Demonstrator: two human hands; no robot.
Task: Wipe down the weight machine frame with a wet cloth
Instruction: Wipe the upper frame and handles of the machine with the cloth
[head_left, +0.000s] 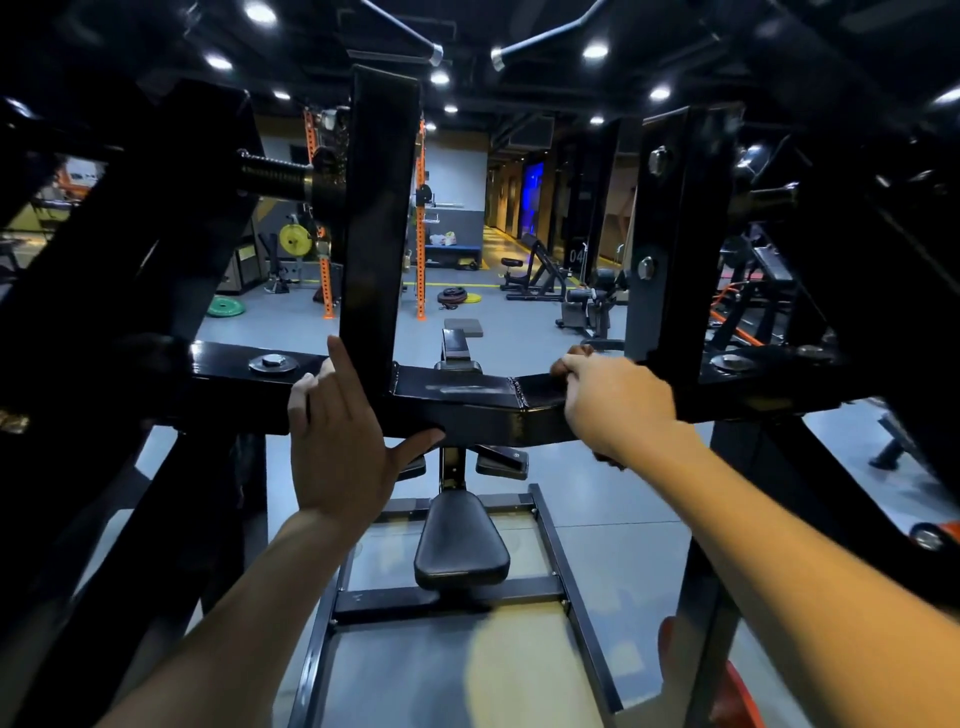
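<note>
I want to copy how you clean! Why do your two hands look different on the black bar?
The left hand lies flat against the crossbar, fingers straight and spread; the right hand is curled over the bar's top. The left hand sits beside the upright post; the right sits farther along, past the weld. Both touch the same bar. No cloth is clearly visible.

Grey gym floor (597, 519) is seen under the machine. A black base frame (447, 597) with padded seat (460, 540) stands on it. Farther off, a green plate (226, 306), a stack of plates (457, 297), a grey pad (464, 327) and benches (535, 270) are set on the floor.
</note>
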